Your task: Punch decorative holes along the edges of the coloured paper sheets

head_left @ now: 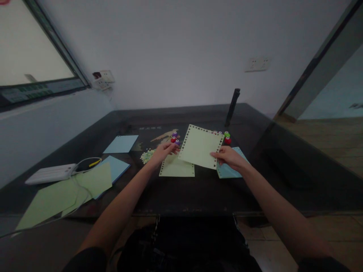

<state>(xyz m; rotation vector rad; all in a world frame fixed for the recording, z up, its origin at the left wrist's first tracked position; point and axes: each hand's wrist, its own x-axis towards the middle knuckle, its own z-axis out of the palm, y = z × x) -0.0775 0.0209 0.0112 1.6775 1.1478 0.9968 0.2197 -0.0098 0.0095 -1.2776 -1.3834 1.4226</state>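
My right hand (pixel 228 156) is closed on the right edge of a pale green sheet of paper (pixel 200 147), thumb on top, holding it tilted above the table. Punched holes run along the sheet's edges. My left hand (pixel 166 150) is just left of that sheet, fingers stretched out and apart, seemingly holding nothing. Beyond its fingertips stand small red and purple knobs with white tops, like craft punches (pixel 173 139). Another pale green sheet (pixel 176 168) with holes lies under the raised one. A light blue punched sheet (pixel 229 170) lies beneath my right hand.
Paper bits (pixel 147 155) are heaped beside my left wrist. More punches (pixel 227 140), one green, stand behind the raised sheet. A black upright stick (pixel 232 107) rises at the back right. At left lie blue paper (pixel 121 144), green sheets (pixel 56 196) and a white power strip (pixel 51 174) with cable.
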